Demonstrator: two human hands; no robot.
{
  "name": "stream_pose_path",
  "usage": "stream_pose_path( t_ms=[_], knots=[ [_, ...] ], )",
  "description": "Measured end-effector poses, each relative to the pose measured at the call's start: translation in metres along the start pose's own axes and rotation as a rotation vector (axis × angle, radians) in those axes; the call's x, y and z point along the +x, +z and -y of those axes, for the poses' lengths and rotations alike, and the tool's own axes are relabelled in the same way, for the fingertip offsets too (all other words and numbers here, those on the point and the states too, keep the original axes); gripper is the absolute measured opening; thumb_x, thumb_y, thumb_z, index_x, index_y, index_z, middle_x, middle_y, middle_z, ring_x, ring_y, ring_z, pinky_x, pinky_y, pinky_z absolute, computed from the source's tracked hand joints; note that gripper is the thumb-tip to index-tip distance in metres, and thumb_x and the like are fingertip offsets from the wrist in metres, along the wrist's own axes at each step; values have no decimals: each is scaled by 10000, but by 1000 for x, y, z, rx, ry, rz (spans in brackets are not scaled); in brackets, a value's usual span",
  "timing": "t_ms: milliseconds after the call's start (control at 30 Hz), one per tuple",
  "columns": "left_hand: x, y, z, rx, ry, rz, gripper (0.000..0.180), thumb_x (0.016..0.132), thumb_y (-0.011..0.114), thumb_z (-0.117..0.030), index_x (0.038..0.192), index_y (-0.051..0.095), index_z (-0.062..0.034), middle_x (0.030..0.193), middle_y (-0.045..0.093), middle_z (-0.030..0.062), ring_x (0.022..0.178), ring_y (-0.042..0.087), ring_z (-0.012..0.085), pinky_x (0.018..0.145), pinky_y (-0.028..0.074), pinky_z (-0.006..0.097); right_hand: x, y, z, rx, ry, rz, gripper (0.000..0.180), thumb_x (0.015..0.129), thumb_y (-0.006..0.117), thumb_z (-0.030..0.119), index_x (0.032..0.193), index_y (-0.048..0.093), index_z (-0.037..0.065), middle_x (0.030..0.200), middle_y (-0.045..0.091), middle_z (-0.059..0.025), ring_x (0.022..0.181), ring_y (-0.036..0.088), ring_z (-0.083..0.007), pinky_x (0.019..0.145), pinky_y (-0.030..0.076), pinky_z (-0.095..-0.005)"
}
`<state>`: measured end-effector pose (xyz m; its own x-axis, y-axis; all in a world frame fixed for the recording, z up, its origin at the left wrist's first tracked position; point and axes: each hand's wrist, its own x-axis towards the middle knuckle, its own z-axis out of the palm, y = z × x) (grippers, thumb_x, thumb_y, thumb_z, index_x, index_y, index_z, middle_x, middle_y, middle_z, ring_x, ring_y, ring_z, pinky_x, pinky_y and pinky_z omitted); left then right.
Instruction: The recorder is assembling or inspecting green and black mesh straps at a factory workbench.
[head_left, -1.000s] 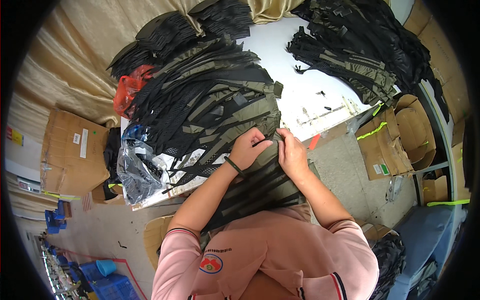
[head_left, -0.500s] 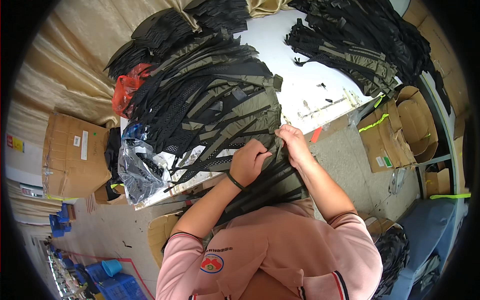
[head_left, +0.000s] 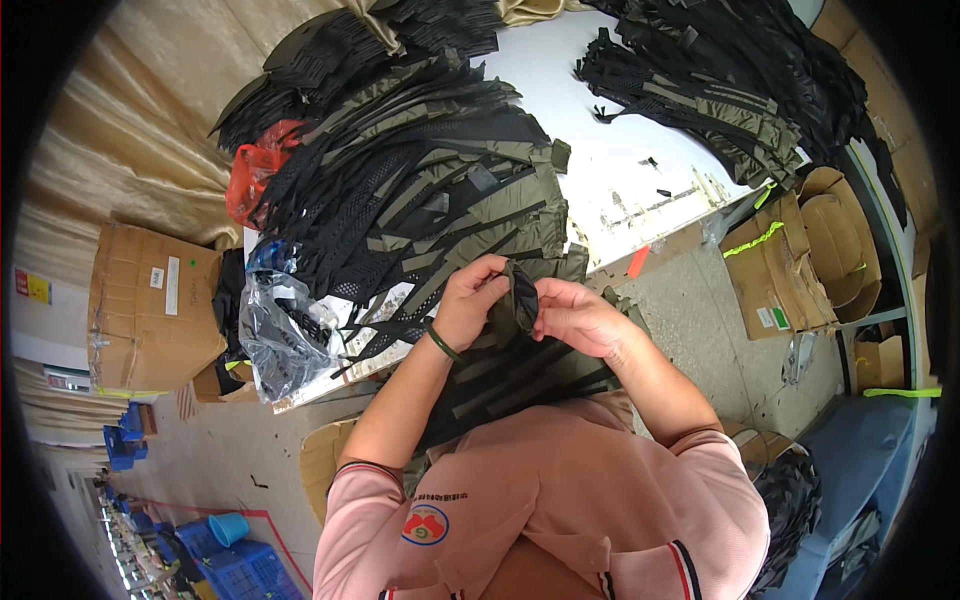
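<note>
**Dark fabric piece (head_left: 523, 300) held between my two hands at the near edge of the white table (head_left: 612, 165)**

My left hand (head_left: 468, 306) is nearly closed, thumb against bent fingers, and it has hold of the left side of the fabric piece. My right hand (head_left: 580, 320) pinches the piece's right side between thumb and fingertips, the palm loosely open. Between them the fabric gapes, showing a black inner face; I can't be sure how its lower end joins the cloth beneath, since my hands cover part of it.

A green wristband (head_left: 444, 342) circles my left wrist. More dark, striped fabric (head_left: 535, 378) lies across my lap, on the near side of the table.

On the table's left part spreads a big heap of black and olive strips (head_left: 440, 215), many of them mesh. A red plastic bag (head_left: 258, 178) sits at the table's left edge, and a clear plastic bag (head_left: 283, 345) is slumped at its near left corner. A second dark pile (head_left: 725, 110) covers the table's far right. Off the table's left side stands a cardboard box (head_left: 150, 315); an open carton (head_left: 768, 270) stands off its right side.
</note>
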<state>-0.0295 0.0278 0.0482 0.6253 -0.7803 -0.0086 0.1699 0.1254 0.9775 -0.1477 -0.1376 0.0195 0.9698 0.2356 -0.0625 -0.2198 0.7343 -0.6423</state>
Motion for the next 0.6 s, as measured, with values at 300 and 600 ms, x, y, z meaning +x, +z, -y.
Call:
stream_pose_path(
  t_ms=[300, 600],
  knots=[
    [-1, 7, 3, -40, 55, 29, 171, 898, 499, 8, 1053, 572, 3, 994, 599, 35, 928, 551, 106, 856, 435, 245, 1, 26, 1, 191, -75, -130, 129, 858, 583, 11, 963, 526, 62, 856, 599, -29, 742, 591, -145, 658, 489, -280],
    [-6, 15, -8, 279, -264, -1, 256, 886, 624, -174, 1070, 644, 3, 986, 663, 46, 871, 576, 105, 816, 453, 266, 4, 15, -6, -1240, -692, -564, 136, 877, 572, 6, 966, 482, 54, 658, 451, 5, 571, 437, -67, 524, 393, -231]
  ],
)
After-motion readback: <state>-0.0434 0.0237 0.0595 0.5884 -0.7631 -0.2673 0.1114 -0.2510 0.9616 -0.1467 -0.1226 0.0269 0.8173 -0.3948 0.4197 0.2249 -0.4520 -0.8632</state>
